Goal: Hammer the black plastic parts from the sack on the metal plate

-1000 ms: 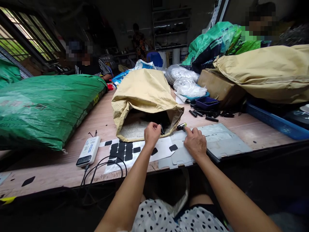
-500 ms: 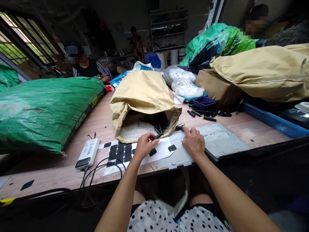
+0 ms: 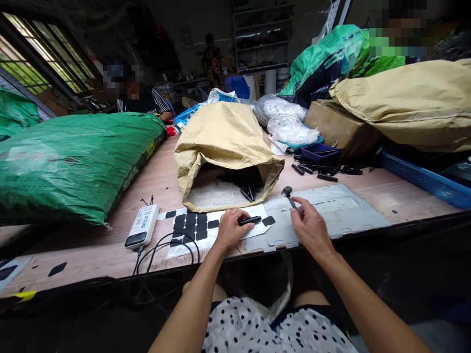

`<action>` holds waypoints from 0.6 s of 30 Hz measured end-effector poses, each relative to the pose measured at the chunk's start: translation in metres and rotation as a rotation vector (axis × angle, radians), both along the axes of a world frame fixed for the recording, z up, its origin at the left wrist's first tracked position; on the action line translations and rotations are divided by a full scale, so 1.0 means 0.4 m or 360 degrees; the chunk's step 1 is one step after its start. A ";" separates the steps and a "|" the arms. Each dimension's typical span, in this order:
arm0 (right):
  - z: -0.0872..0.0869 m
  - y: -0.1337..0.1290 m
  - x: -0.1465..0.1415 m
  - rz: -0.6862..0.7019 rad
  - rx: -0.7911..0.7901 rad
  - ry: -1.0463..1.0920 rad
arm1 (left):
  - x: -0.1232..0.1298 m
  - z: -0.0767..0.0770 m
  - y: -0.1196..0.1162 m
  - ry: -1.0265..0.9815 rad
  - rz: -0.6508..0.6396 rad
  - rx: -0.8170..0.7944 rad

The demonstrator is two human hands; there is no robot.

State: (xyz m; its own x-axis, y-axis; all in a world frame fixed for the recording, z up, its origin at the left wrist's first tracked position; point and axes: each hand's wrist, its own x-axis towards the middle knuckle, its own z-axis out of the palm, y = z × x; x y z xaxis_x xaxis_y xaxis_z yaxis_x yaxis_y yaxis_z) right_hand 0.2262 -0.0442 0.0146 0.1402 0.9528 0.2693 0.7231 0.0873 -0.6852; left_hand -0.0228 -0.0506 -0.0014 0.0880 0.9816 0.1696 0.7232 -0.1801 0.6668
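Note:
My left hand point(image 3: 232, 227) grips a short black cylindrical piece point(image 3: 250, 221) over the white sheet point(image 3: 217, 237) with black rounded patches. Held in my right hand point(image 3: 311, 228) is a small metal tool point(image 3: 288, 194) with a dark round head, raised over the grey board point(image 3: 331, 206). Just beyond my left hand, the open mouth of a beige sack point(image 3: 224, 139) faces me, with black pieces point(image 3: 250, 189) inside.
A white power bank point(image 3: 143, 225) with black cables lies left of the sheet. A green sack point(image 3: 73, 162) fills the left side. Black pieces lie near a purple tray point(image 3: 320, 153); a blue basket point(image 3: 423, 176) stands right. Other people are across the table.
My left hand has moved away from the sack mouth, down over the sheet, with a black piece. The tool in my right hand has turned more upright. The view has shifted slightly.

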 end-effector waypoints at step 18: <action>-0.008 -0.141 -0.140 0.0576 0.0155 -0.0296 | 0.011 0.007 -0.001 -0.0036 0.0093 -0.0054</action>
State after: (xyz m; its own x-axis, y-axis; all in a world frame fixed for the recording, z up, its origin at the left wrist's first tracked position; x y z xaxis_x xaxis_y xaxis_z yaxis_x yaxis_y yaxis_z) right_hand 0.1704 -0.1007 0.0112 -0.2583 0.9006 0.3496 0.7444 0.4162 -0.5221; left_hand -0.0186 -0.0510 0.0013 0.0270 0.9902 0.1372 0.7164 -0.1149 0.6882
